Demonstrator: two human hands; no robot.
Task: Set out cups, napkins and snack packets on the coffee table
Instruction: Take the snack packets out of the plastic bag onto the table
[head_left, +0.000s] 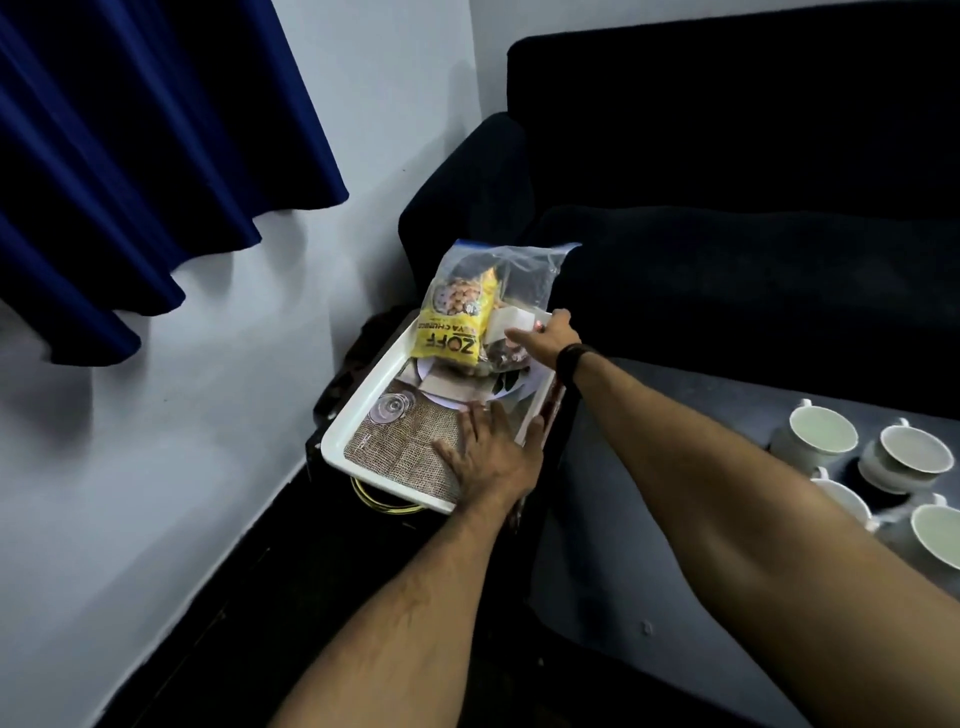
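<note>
A white tray with a printed burlap picture sits on a dark side stand beside the sofa. In its far end stands a clear zip bag holding a yellow snack packet and other small packets. My left hand lies flat, fingers spread, on the tray's near right part. My right hand reaches into the lower right of the bag; its fingers are partly hidden, so its hold is unclear. Several white cups stand on the dark coffee table at the right.
A dark blue sofa fills the back right, its armrest just behind the tray. Blue curtains hang at the upper left against a pale wall. The floor at the lower left is dark. A gold ring of the stand shows under the tray.
</note>
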